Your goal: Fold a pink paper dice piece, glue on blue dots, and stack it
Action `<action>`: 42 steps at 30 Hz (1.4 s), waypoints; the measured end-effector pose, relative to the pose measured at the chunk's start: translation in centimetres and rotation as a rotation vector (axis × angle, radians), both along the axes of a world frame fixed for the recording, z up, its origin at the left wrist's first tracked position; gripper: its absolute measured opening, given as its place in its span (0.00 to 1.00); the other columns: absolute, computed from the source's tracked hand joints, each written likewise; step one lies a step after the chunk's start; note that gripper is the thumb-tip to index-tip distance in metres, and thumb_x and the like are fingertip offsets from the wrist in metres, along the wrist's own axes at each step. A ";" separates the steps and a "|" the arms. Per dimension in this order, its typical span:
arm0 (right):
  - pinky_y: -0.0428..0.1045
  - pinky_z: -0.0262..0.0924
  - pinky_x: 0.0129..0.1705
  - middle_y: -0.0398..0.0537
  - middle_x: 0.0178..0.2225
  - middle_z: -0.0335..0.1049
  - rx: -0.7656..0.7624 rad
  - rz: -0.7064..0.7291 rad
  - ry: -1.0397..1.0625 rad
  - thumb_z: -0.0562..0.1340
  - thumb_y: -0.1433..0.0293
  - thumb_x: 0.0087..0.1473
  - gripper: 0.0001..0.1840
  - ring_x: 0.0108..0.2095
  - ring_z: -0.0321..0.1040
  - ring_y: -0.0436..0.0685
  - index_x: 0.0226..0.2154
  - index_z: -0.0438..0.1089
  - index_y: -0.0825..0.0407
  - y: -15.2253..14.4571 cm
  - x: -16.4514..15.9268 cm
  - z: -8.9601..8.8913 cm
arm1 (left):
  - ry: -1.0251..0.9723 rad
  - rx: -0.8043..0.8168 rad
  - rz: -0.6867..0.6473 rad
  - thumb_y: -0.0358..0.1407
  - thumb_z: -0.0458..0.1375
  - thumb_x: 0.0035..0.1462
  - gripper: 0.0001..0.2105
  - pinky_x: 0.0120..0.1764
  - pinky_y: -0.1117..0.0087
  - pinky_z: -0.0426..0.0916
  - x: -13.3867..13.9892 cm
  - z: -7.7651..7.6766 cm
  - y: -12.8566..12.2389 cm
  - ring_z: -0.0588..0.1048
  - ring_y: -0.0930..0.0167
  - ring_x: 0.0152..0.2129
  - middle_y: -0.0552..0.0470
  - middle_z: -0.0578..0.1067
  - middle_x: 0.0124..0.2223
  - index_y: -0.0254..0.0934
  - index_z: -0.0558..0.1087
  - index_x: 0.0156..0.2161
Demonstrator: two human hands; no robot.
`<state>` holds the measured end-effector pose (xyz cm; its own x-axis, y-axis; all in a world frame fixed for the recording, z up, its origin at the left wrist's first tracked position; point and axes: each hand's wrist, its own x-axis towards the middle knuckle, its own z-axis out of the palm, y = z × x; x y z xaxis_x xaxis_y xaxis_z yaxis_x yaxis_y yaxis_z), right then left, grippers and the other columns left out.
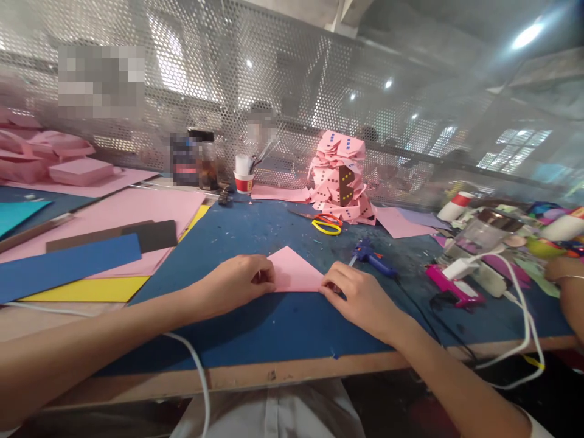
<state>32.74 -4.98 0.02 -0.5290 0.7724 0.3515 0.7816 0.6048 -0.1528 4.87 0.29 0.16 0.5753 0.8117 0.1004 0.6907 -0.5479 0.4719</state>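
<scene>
A pink sheet of paper, folded into a triangle, lies on the blue table mat with its point facing away from me. My left hand pinches its left corner, fingers curled. At the right corner, my right hand grips the paper between thumb and fingers. The straight folded edge runs between both hands on the near side. Just beyond my right hand lies a blue glue gun. Scissors with yellow and red handles rest farther back.
A stack of folded pink paper pieces stands at the back. Pink sheets and a blue strip lie left. A pink power strip, white cable and clear jar occupy the right, near another person's arm.
</scene>
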 end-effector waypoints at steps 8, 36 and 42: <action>0.49 0.64 0.44 0.47 0.40 0.71 -0.001 0.181 0.014 0.59 0.70 0.66 0.05 0.42 0.70 0.54 0.40 0.71 0.50 0.8 -3.5 0.7 | -0.021 -0.010 -0.011 0.38 0.55 0.57 0.07 0.32 0.71 0.64 -0.1 -0.3 0.1 0.74 0.69 0.28 0.53 0.78 0.32 0.40 0.75 0.34; 0.50 0.63 0.43 0.48 0.37 0.71 0.057 0.177 -0.009 0.59 0.70 0.66 0.06 0.41 0.69 0.56 0.37 0.70 0.53 1.7 -3.0 -0.7 | 0.048 0.322 -0.240 0.31 0.52 0.65 0.09 0.37 0.71 0.64 -1.4 -0.5 -0.8 0.74 0.71 0.34 0.52 0.75 0.37 0.38 0.76 0.38; 0.50 0.62 0.42 0.48 0.36 0.71 0.147 0.176 -0.078 0.57 0.71 0.66 0.07 0.40 0.68 0.56 0.36 0.69 0.53 1.8 -3.1 -1.1 | 0.072 0.379 -0.245 0.30 0.51 0.65 0.10 0.36 0.70 0.63 -1.2 -0.6 -1.1 0.74 0.71 0.32 0.51 0.74 0.35 0.37 0.75 0.36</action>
